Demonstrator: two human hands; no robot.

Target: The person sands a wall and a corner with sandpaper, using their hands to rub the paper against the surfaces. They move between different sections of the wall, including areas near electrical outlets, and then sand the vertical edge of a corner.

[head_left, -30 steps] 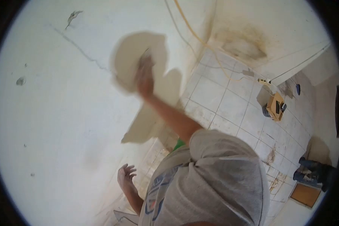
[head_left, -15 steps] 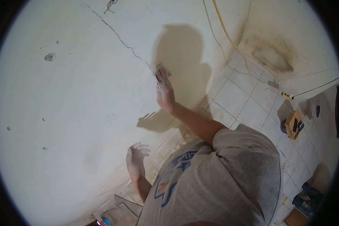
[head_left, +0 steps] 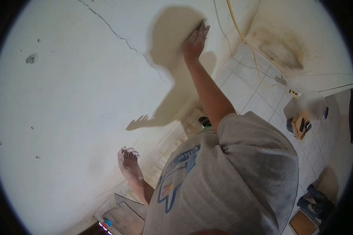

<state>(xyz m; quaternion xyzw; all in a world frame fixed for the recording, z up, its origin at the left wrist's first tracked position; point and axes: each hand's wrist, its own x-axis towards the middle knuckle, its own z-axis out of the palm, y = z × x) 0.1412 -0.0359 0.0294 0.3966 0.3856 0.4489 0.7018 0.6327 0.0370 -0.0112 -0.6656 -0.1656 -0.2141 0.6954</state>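
My right hand is raised against the white wall, its fingers closed over a small piece of sandpaper. Only a greyish edge of the sheet shows past the fingers. A thin jagged crack runs diagonally down the wall, to the left of that hand. Low on the left, my left hand hangs in the air near the wall with nothing in it. Its fingers are loosely bent and apart, and pale dust coats the fingertips. My shadow falls on the wall around the right hand.
A yellow cable hangs down to the tiled floor. An open cardboard box with dark items stands on the right. Lower down lie a dark bag-like bundle and a brown square panel. A larger hole marks the wall.
My right hand has moved up and to the right, away from the crack's lower end, with the sandpaper. My left hand has shifted slightly left, and the view has moved a little.
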